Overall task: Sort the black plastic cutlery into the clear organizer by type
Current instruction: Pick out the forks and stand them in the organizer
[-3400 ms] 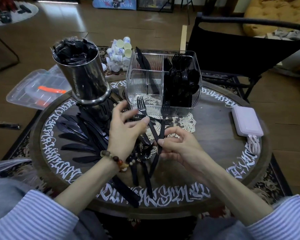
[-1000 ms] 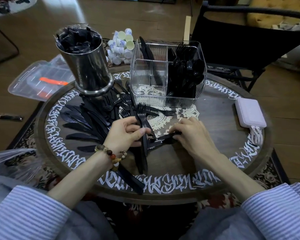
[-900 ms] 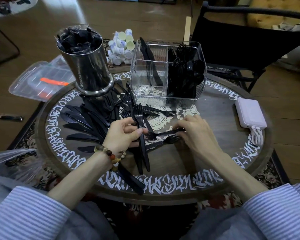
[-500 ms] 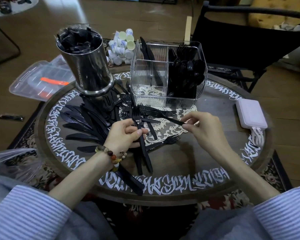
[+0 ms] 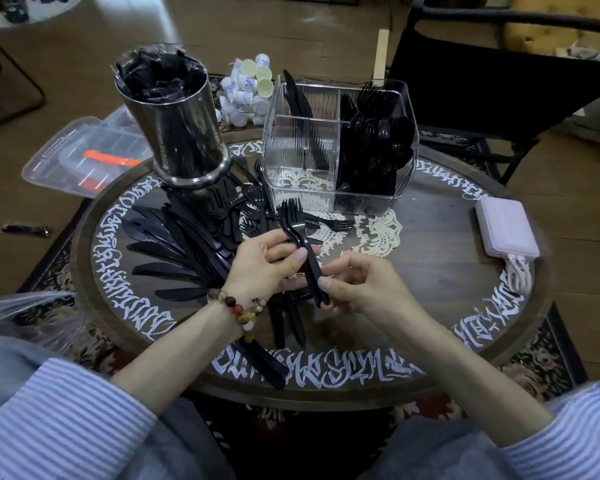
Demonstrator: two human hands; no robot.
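My left hand (image 5: pixel 264 263) grips a small stack of black plastic forks (image 5: pixel 293 223), tines pointing up and away. My right hand (image 5: pixel 359 285) pinches the lower handle end of the same stack. The clear organizer (image 5: pixel 298 168) stands at the back of the round table; knives lean in its left rear compartment, forks and spoons fill the right side, and the front left compartment looks empty. Loose black knives (image 5: pixel 163 237) fan out on the table's left, with more forks (image 5: pixel 253 206) piled beside the organizer.
A steel canister (image 5: pixel 177 133) with black wrappers stands at the back left. A white power bank (image 5: pixel 506 228) with a cable lies at the right. A lace doily (image 5: pixel 378 230) sits under the organizer. A black chair (image 5: pixel 492 81) stands beyond the table.
My right hand picked a fork off the table and brought it left to the stack in my left hand. Both hands now hold the stack together.
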